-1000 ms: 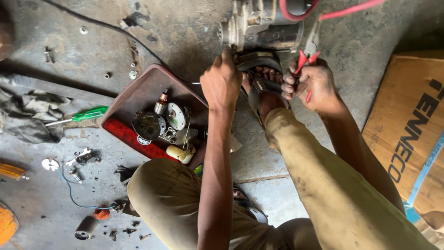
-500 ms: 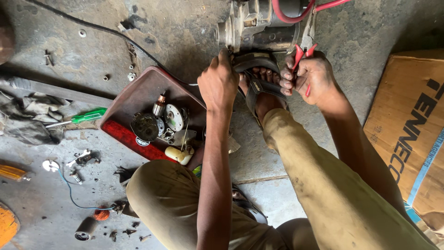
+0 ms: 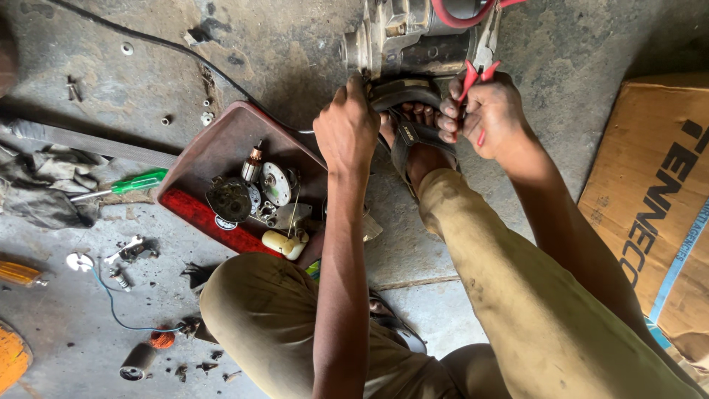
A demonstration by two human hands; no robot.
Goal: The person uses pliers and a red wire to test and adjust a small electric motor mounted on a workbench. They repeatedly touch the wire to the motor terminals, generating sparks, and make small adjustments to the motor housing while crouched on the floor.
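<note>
Left hand [image 3: 346, 129] clamps the heavy, rigid starter motor [image 3: 413, 37] at top centre, right hand [image 3: 487, 114] squeezing red-handled pliers [image 3: 476, 74]

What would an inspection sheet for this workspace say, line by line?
Surface: stained, gritty concrete floor.
Job's things: grey metal motor unit braced by a sandalled foot; red-handled pliers.
Clutter: red tray of motor parts, green screwdriver, rags, loose screws.
Grips: left hand presses on the unit; right hand is closed around the pliers.
Cables: black cable across the floor; red hose on the unit; thin blue wire.
Surroundings: cardboard box at right.
</note>
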